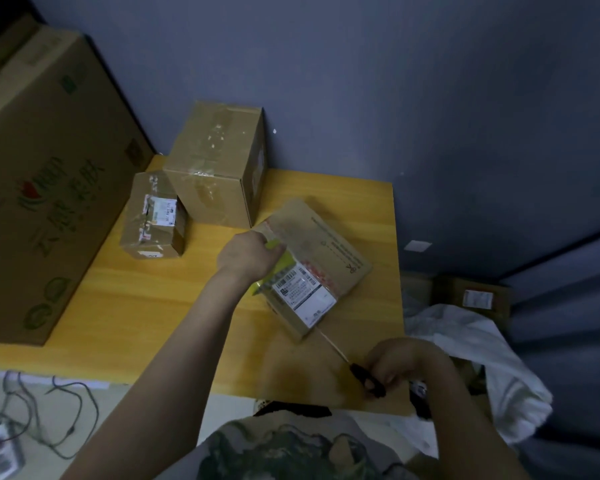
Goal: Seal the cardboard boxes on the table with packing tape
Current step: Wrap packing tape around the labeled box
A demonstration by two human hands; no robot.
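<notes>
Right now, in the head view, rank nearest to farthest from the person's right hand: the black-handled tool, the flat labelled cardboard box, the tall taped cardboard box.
1. Black-handled tool, held in the right hand.
2. Flat labelled cardboard box, mid-table.
3. Tall taped cardboard box, against the back wall.

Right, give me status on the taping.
Left hand grips yellow-green tape dispenser on labelled box. Right hand holds black-handled tool, tip at box edge. Nothing blocking.
</notes>
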